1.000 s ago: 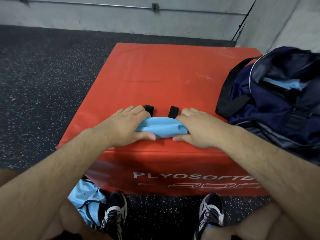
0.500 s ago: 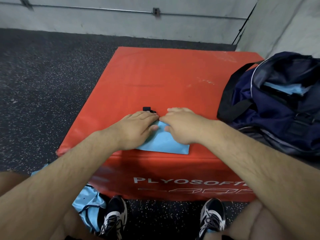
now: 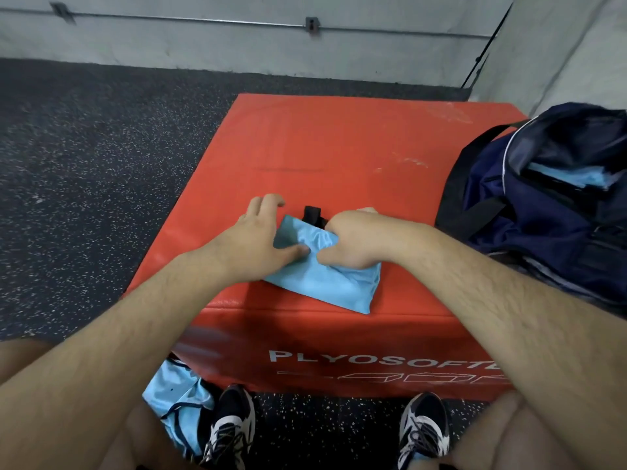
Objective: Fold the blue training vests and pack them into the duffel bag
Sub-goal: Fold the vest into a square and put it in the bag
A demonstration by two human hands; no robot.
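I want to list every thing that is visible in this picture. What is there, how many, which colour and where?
folded vest: one, light blue, on the box near its front edge
strap: at least one, black, on the box just behind the folded vest
plyo box: one, red, centre, on the floor
duffel bag: one, navy, open, at the box's right edge
packed cloth: count unclear, light blue, inside the bag
loose vests: count unclear, light blue, on the floor by the left shoe
floor: black, speckled
wall: grey, far side
pipe: one, metal, along the wall
shoes: two, black and white, before the box
left hand: thumb touches the folded vest
right hand: grips the folded vest
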